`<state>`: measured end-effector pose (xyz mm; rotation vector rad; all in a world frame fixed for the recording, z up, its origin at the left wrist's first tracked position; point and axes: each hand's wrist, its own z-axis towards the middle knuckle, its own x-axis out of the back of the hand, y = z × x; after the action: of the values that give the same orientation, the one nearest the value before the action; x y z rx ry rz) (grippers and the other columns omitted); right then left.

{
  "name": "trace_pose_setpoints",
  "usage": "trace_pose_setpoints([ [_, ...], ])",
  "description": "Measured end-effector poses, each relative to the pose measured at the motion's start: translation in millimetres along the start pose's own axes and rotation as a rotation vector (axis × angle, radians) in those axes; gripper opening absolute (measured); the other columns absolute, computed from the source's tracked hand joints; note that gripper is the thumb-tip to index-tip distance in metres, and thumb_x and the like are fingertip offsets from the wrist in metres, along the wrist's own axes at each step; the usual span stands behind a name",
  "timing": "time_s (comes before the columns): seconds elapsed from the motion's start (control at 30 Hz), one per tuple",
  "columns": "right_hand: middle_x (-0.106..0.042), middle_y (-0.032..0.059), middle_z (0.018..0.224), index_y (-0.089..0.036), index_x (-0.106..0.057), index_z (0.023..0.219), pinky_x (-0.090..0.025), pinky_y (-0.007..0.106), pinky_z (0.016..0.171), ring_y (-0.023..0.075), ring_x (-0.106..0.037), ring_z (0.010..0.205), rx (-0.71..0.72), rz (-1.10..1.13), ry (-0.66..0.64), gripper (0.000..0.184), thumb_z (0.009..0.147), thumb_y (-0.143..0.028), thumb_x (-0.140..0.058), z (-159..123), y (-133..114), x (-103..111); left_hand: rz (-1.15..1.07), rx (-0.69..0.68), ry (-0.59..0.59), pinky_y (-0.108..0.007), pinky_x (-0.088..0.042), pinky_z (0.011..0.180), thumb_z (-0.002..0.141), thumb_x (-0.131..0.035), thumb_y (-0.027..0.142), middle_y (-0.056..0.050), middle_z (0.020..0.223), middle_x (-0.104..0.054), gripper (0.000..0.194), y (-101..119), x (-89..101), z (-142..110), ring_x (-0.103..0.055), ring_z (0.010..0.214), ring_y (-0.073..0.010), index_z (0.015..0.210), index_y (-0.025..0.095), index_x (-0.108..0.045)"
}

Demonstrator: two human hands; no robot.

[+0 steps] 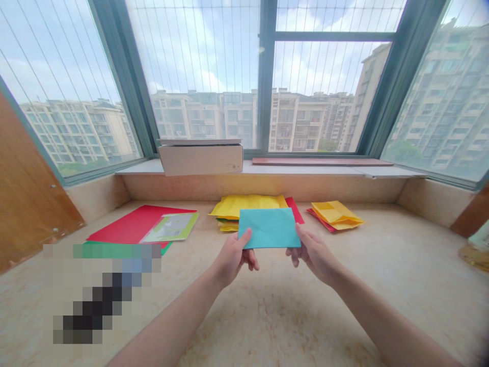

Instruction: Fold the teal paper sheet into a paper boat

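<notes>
A light-blue paper envelope [269,228] is held up in front of me, its flat face toward me with faint slanting creases. My left hand [237,255] grips its lower left corner, thumb on the front and fingers curled behind. At the lower right corner my right hand [310,250] pinches it the same way. Just beyond the envelope lies a pile of yellow paper pieces [248,204], partly hidden by it. A red piece [294,209] sticks out at the pile's right side.
Left on the stone counter [260,316] lie red sheets [126,224], a clear-and-green packet [171,227] and a green sheet [114,250]. Folded yellow paper [338,214] rests on red paper at right. A white box [200,159] stands on the sill. A lower-left patch is pixelated.
</notes>
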<state>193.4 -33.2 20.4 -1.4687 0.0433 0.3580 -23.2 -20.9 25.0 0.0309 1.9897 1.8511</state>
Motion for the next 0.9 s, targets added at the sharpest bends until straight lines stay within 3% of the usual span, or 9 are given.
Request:
trace_pose_setpoints([
  [0.37,-0.070,0.0032,0.071,-0.016,-0.061,0.080,-0.043,0.024,0.045,0.0105,-0.057,0.043,0.018,0.038,-0.112,0.049,0.090,-0.063,-0.051,-3.6,-4.5,-0.6,-0.037,0.011,0.048,-0.020,-0.036,0.036,0.085,-0.060,0.055,0.002,0.040,-0.055,0.041,2.7,0.4,0.5,-0.053,0.034,-0.0126,0.071,0.018,-0.049],
  [0.57,-0.070,0.0028,0.070,-0.016,-0.060,0.078,-0.046,0.024,0.047,0.0101,-0.058,0.045,0.043,-0.116,-0.042,0.040,0.086,-0.056,-0.061,-1.6,-4.1,0.4,0.001,0.002,0.048,-0.020,-0.036,0.037,0.083,-0.061,0.058,0.002,0.042,-0.055,0.045,2.0,0.1,0.0,-0.055,0.036,-0.0124,0.069,0.017,-0.049],
  [0.77,-0.068,0.0019,0.067,-0.017,-0.057,0.077,-0.043,0.023,0.044,0.0121,-0.063,0.046,0.143,-0.341,0.022,0.042,0.090,-0.056,-0.052,2.6,2.9,-2.4,0.062,-0.037,0.057,-0.020,-0.038,0.039,0.078,-0.067,0.060,0.003,0.043,-0.056,0.046,-0.4,1.8,1.0,-0.052,0.036,-0.0113,0.074,0.017,-0.050],
  [0.9,-0.069,0.0024,0.065,-0.017,-0.056,0.077,-0.041,0.023,0.043,0.0125,-0.062,0.045,0.144,-0.356,0.034,0.045,0.090,-0.059,-0.049,5.6,8.9,-1.8,0.164,-0.103,0.067,-0.021,-0.037,0.038,0.078,-0.067,0.060,0.002,0.040,-0.055,0.046,-1.3,3.5,1.8,-0.050,0.033,-0.0112,0.072,0.017,-0.052],
])
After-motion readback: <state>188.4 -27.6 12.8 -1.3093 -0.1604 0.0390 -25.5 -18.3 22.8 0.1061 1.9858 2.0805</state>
